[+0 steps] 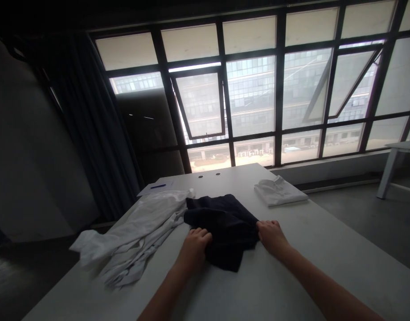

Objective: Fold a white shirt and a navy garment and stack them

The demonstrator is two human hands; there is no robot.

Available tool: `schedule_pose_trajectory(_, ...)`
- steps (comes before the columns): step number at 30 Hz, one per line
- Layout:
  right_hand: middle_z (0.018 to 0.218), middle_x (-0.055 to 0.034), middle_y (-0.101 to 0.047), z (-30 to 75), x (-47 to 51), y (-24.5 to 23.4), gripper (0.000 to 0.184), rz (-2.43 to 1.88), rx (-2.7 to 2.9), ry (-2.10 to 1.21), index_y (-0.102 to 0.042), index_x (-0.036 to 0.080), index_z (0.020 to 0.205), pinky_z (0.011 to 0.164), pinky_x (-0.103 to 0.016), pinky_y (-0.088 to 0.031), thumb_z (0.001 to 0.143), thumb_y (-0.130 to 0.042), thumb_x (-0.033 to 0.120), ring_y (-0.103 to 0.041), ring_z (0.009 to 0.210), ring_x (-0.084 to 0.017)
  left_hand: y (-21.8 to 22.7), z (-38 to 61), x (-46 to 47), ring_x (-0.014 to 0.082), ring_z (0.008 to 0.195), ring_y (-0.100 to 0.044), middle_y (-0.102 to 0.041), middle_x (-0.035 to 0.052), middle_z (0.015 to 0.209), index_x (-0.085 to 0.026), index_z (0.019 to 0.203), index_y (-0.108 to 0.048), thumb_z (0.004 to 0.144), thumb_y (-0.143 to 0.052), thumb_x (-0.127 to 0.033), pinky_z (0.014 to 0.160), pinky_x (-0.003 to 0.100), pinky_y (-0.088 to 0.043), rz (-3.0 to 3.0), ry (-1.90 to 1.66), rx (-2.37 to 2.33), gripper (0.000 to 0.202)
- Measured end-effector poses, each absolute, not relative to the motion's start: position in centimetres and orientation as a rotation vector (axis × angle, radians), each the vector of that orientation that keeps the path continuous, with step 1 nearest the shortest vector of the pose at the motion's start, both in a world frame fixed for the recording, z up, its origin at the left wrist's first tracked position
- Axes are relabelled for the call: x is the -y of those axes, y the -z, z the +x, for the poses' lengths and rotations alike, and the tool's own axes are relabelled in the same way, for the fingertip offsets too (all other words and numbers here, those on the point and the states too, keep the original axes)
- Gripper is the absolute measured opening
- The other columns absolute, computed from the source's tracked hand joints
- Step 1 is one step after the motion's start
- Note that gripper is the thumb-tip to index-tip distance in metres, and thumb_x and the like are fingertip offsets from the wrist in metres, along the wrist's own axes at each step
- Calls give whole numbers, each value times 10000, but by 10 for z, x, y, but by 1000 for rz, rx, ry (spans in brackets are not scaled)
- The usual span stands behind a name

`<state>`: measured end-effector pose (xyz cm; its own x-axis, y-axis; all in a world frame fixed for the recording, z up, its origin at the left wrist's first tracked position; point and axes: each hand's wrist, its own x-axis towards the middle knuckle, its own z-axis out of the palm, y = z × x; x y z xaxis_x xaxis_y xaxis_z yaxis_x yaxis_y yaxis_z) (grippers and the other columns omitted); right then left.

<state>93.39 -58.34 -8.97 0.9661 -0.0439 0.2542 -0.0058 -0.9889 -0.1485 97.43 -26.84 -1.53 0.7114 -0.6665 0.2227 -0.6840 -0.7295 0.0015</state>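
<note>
The cloth [225, 218] is very dark, almost black, with a tiny bit of blue. It is all one plain color. It is spread out on the white table [325, 249], near the middle, but it is not flat. It has soft bumps and folds, and its far edge is wavy. One dark corner pokes out toward the near side. It is too dark to tell what kind of clothing it is
</note>
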Motion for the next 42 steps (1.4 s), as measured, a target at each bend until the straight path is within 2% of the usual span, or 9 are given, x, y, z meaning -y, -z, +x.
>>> schedule_pose_trajectory(7,1218,-118,-630,915,564,69,194,-2896,334,280,-698,205,913,1040,-457,-295,739,-615,216,-523,1176,-305,-1,991,232,229,1044,-634,-717,39,1045,-253,1040,-676,764,-418,72,938,379,-376,3028,-174,792,498)
schedule_pose_trajectory(11,951,-69,-688,904,539,52,151,-2691,467,195,-646,215,880,1087,-470,-282,831,-514,160,-611,993,-236,-20,965,240,237,1054,-626,-720,45,1073,-265,1078,-690,860,-441,-21,993,398,-367,2859,-197,1015,411)
schedule_pose_trajectory(14,834,-26,-659,898,522,36,142,-2442,469,157,-594,231,960,852,-342,-437,917,-459,214,-611,813,-190,-24,936,261,249,1119,-598,-657,33,1251,-327,1292,-598,883,-618,-287,1001,384,-400,2600,-78,1241,411)
schedule_pose_trajectory(16,793,4,-626,896,514,24,106,-2234,427,175,-566,241,952,689,-278,-425,946,-472,290,-574,737,-166,-18,921,276,307,1243,-526,-558,77,1409,-312,1471,-438,779,-745,-458,1039,412,-395,2539,-36,1283,770)
schedule_pose_trajectory(19,731,36,-561,893,512,8,211,-1923,335,227,-542,234,914,617,-253,-406,967,-487,431,-508,663,-138,-7,913,291,346,1275,-484,-508,127,1445,-256,1549,-312,726,-771,-370,1043,439,-391,2607,-128,1221,949)
schedule_pose_trajectory(24,674,61,-522,882,534,-21,280,-1999,282,274,-542,231,885,540,-235,-330,890,-610,502,-449,598,-119,-22,930,282,264,1105,-577,-602,79,1255,-279,1332,-551,759,-539,-56,934,374,-434,2686,-384,1037,615)
schedule_pose_trajectory(27,736,47,-602,873,553,-38,208,-2282,315,329,-557,244,902,577,-245,-340,796,-694,359,-512,640,-139,-43,947,257,232,1007,-622,-650,59,1139,-247,1132,-628,757,-498,-42,861,321,-460,2620,-510,776,447)
schedule_pose_trajectory(32,901,-10,-667,876,578,-48,355,-2659,221,570,-592,258,965,719,-297,-370,664,-532,78,-583,797,-197,-67,967,219,230,909,-681,-736,1,963,-254,1023,-677,834,-534,-203,815,299,-487,2447,-440,592,242)
schedule_pose_trajectory(42,896,-33,-726,916,679,-22,302,-2404,-273,787,-714,233,939,742,-307,-476,707,-574,100,-652,862,-224,-82,980,182,285,875,-692,-754,20,866,-185,998,-728,868,-569,-596,752,329,-527,2104,-467,290,459)
